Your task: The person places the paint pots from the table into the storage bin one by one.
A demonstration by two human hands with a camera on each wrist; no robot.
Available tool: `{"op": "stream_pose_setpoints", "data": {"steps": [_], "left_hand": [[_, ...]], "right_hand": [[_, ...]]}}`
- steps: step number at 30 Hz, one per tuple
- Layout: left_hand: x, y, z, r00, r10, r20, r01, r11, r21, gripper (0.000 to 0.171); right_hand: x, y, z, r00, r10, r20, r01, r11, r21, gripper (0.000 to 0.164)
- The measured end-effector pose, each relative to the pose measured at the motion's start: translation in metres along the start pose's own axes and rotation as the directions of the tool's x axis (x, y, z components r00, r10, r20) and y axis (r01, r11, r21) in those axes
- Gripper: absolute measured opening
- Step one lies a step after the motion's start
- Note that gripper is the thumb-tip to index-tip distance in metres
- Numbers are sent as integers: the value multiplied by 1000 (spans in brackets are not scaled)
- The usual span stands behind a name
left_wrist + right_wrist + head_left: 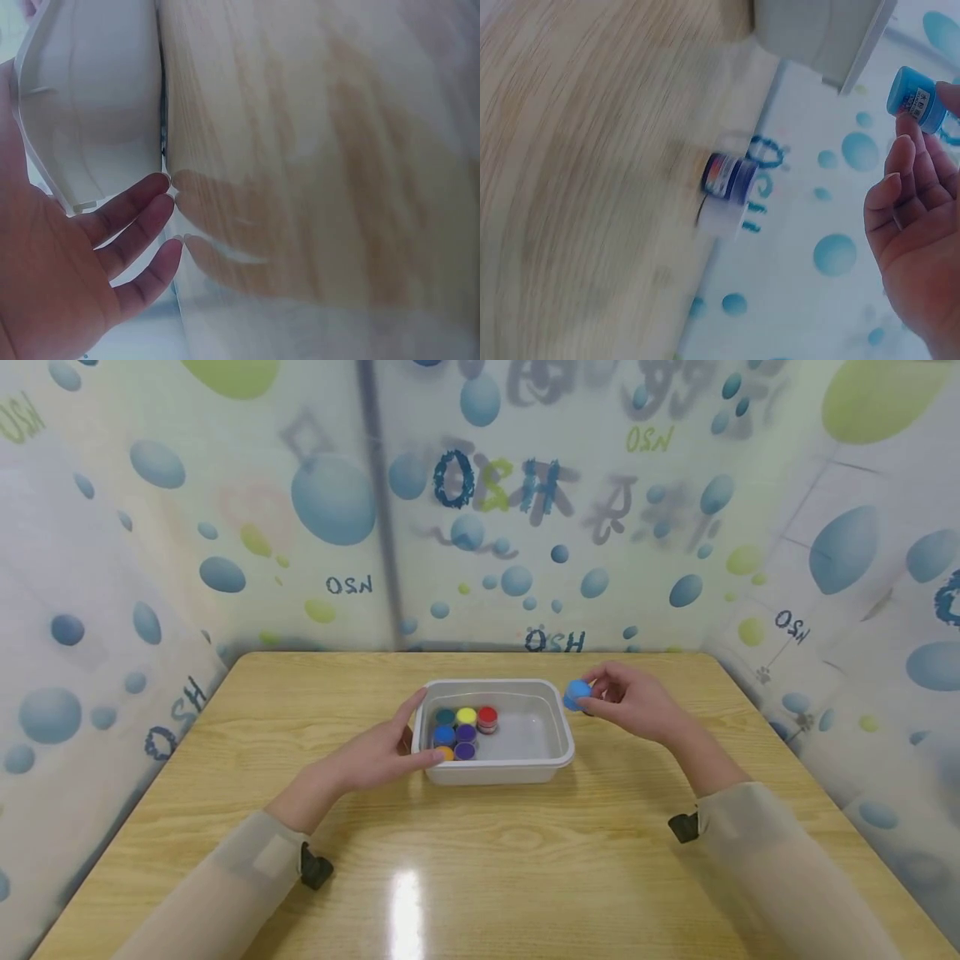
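A white plastic tub (pixel 525 769) stands on the table with several small paint jars at its left end. My left hand (pixel 375 753) rests against the tub's left end, thumb over the front rim and index finger at the back left corner. In the left wrist view, the other fingers (pixel 142 214) reach down beside the tub wall to the tabletop. My right hand (pixel 633 700) pinches a light blue paint jar (pixel 577 693) between thumb and fingertips, just outside the tub's right rim. The jar's printed label shows in the right wrist view.
Inside the tub are a red-lidded jar (pixel 487 718), a yellow-lidded jar (pixel 467 716), and blue, purple, green and orange ones. A dark purple jar (pixel 729 177) and a white jar (pixel 721 217) stand on the wooden table (pixel 480 860). Patterned curtains (pixel 480 577) surround the table.
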State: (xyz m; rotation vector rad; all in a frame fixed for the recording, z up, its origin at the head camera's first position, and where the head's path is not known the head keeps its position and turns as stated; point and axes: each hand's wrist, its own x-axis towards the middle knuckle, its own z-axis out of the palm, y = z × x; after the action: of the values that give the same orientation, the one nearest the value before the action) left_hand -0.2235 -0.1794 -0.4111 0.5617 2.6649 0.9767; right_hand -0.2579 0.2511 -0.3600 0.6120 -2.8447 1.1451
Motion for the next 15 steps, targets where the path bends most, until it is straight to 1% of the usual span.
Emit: {"op": "stream_pose_setpoints", "data": {"steps": [8, 15], "left_hand": [[-1, 1, 0, 1000, 17, 2, -17, 1000, 7, 117], [-1, 1, 0, 1000, 3, -4, -3, 1000, 8, 116]], "right_hand": [[10, -26, 26, 996, -73, 58, 72, 997, 21, 30], [23, -37, 50, 991, -107, 76, 101, 992, 73, 29]]}}
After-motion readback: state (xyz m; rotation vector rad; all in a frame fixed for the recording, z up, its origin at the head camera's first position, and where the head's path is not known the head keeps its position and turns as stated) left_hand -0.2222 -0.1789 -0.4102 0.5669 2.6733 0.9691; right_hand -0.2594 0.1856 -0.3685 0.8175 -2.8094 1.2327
